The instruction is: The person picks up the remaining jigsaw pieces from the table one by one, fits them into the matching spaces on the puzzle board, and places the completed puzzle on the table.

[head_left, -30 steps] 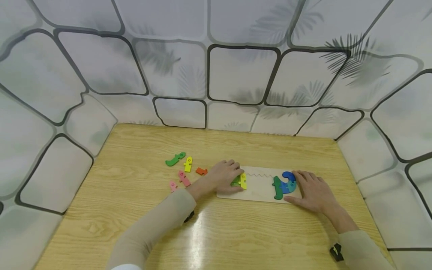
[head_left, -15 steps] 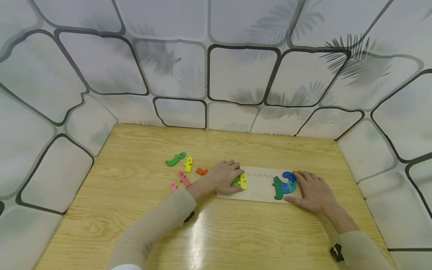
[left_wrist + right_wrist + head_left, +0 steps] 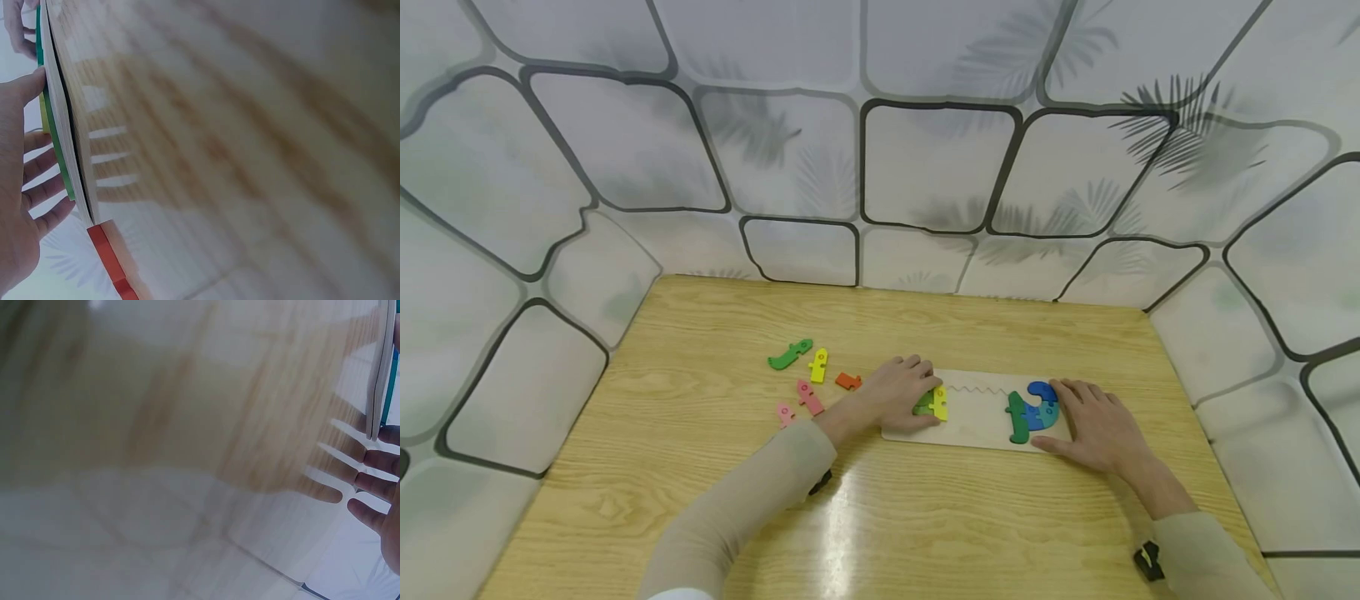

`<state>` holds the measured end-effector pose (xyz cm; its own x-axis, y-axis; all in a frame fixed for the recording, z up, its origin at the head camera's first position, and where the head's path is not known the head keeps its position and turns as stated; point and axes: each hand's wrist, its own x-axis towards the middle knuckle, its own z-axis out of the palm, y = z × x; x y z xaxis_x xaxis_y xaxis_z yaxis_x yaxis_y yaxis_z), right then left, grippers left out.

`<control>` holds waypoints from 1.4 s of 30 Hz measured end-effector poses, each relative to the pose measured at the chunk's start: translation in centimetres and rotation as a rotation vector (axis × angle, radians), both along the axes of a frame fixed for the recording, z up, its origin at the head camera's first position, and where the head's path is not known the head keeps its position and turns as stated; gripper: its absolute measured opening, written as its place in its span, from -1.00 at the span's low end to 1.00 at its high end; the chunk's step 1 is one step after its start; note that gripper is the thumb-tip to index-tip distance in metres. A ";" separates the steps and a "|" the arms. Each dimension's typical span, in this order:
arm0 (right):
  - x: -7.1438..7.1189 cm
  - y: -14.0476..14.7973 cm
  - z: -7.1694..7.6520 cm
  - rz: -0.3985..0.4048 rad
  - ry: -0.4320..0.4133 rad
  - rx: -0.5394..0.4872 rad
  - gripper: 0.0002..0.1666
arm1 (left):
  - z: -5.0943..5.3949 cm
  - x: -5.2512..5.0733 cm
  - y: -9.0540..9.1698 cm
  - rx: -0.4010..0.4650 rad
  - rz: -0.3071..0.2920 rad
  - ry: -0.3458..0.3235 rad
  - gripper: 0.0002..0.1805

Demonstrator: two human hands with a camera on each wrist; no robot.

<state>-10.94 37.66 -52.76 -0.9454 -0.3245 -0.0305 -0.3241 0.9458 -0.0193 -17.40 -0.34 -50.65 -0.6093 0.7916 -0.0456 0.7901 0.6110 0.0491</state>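
A pale wooden puzzle board (image 3: pixel 973 429) lies flat on the table. My left hand (image 3: pixel 898 392) rests over its left end, thumb and fingers spread around a yellow puzzle piece (image 3: pixel 940 403) and a green piece (image 3: pixel 923 405), which it partly hides. In the left wrist view, the thumb touches near the board's edge and the fingers reach past the green piece (image 3: pixel 61 156). At the board's right end, my right hand (image 3: pixel 1097 425) lies with fingers extended beside joined blue pieces (image 3: pixel 1037 414) and a dark green piece (image 3: pixel 1017 418). The right wrist view shows spread fingers (image 3: pixel 378 461) by the board edge.
Left of the board lie loose puzzle pieces: a green one (image 3: pixel 790 354), a yellow one (image 3: pixel 818 365), a red-orange one (image 3: pixel 848 381) and two pink ones, the larger pink piece (image 3: pixel 809 397) nearer the board. Patterned walls (image 3: pixel 925 167) enclose the wooden table (image 3: pixel 715 333) behind and at the sides.
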 end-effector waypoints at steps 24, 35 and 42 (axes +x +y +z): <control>0.0 0.0 -0.1 0.005 0.009 0.000 0.31 | -0.4 -0.1 0.1 -0.011 -0.005 -0.007 -0.25; 0.1 -0.2 0.0 0.010 0.017 -0.006 0.30 | -0.3 -0.1 0.1 -0.020 -0.008 -0.001 -0.25; 0.1 -0.1 0.1 0.007 0.008 -0.005 0.31 | -0.3 -0.1 0.1 -0.025 -0.011 -0.002 -0.25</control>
